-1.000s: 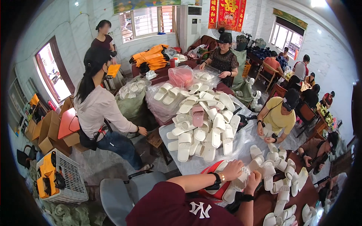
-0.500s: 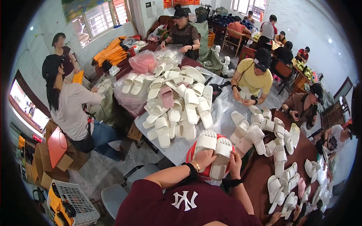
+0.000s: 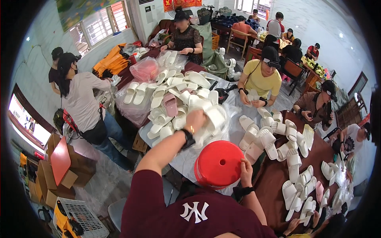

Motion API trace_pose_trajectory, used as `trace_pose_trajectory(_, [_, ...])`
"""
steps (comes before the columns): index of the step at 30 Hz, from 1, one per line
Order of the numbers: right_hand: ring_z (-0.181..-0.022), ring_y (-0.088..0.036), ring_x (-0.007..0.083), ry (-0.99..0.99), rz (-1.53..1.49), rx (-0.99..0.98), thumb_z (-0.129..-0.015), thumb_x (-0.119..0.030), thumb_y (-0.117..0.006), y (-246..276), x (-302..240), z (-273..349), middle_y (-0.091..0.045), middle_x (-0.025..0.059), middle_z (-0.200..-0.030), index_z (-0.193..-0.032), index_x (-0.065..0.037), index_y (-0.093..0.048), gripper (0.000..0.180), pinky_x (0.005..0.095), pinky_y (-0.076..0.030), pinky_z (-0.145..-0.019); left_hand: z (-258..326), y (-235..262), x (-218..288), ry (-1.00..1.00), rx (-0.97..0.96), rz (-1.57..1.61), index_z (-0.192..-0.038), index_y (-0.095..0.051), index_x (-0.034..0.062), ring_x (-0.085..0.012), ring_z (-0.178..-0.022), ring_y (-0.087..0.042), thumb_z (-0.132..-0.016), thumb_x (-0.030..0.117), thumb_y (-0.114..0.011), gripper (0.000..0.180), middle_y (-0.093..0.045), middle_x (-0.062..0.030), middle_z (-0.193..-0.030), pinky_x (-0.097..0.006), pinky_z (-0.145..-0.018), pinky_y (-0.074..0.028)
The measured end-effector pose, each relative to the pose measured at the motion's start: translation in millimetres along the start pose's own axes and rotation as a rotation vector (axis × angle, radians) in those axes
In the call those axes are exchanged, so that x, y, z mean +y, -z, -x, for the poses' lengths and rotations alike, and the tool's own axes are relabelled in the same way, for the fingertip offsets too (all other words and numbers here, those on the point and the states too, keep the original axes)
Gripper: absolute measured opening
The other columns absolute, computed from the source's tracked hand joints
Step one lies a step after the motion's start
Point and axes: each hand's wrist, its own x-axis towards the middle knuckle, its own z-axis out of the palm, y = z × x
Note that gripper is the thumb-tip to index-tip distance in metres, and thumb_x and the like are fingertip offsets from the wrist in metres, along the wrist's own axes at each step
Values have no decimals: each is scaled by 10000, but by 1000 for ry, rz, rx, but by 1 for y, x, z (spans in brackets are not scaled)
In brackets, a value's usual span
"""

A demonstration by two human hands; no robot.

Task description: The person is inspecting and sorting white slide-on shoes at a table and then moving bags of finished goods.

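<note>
Over the near side of a heap of white slippers (image 3: 174, 83), my left hand (image 3: 195, 120) is closed on a pair of white slippers (image 3: 216, 119), both smeared by motion. Some of the fingers are hidden. A pink slipper (image 3: 170, 105) lies among the heap just beyond. Directly in front of my body is a round red plastic stool (image 3: 218, 160) with a hole in the middle of its top. My right hand (image 3: 246, 171) grips the right rim of this stool, its fingers curled at the edge.
More white slippers (image 3: 293, 158) cover the brown table (image 3: 266, 190) to my right. Across from me, a person in yellow (image 3: 262, 79) handles slippers. A grey chair (image 3: 119, 210) stands at my left, beyond it a plastic crate (image 3: 83, 218) and cardboard boxes (image 3: 51, 178).
My left hand has carried the white slippers off the red stool, forward and left to the heap. The stool's top is now uncovered. My right hand has gone from the slippers to the stool's rim.
</note>
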Motion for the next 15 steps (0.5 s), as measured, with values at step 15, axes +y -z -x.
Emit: trace_pose_trajectory(15, [-490,-443,94,-287,-381,451,-831,-164,-527,67,24,-49,-500,-4,-597,-728,-76,-551,138,234,-331,-433,107,-38,149,-559,-700,645,-1025,-587,13,-288,-823,-597,-764,196,-616,320,-605,-171,-897,-362,-743,-477])
